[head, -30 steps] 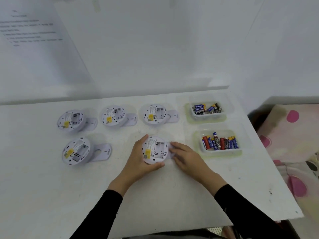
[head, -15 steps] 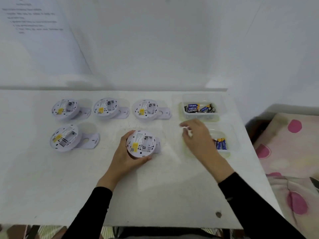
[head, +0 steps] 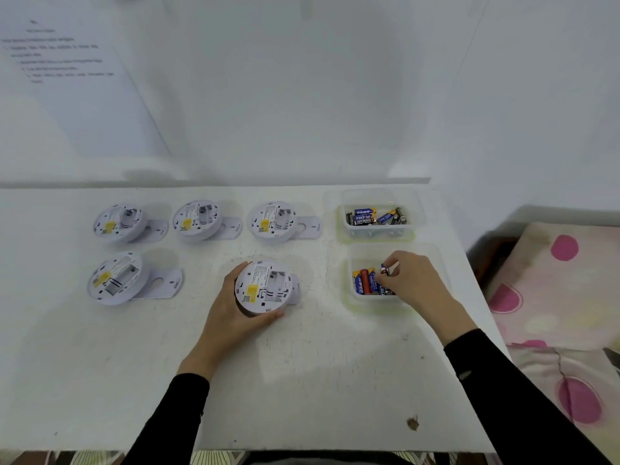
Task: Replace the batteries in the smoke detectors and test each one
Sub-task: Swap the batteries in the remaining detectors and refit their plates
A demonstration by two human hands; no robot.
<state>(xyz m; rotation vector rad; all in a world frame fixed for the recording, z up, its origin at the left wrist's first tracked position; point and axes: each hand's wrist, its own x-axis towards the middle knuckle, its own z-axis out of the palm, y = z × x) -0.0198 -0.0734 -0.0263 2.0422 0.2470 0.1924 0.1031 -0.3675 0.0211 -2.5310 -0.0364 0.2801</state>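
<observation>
Several white round smoke detectors lie back-side up on the white table (head: pixel 302 380). My left hand (head: pixel 231 317) grips the near middle detector (head: pixel 263 286), whose battery bay is open. Another detector (head: pixel 115 278) lies at the near left beside its mounting plate (head: pixel 164 283). Three more sit in the far row (head: pixel 117 223), (head: pixel 198 219), (head: pixel 273 221). My right hand (head: pixel 412 280) reaches into the near clear tray (head: pixel 375 303) of batteries and pinches one battery (head: pixel 385 270) between its fingertips.
A second clear tray (head: pixel 379 233) with batteries stands behind the near one. A printed sheet (head: pixel 67 78) hangs on the wall at the left. Right of the table's edge lies a cushion with pink dots (head: pixel 563 313).
My right hand left the held detector, swung right to the near battery tray and closed on a battery. My left hand kept hold of the detector.
</observation>
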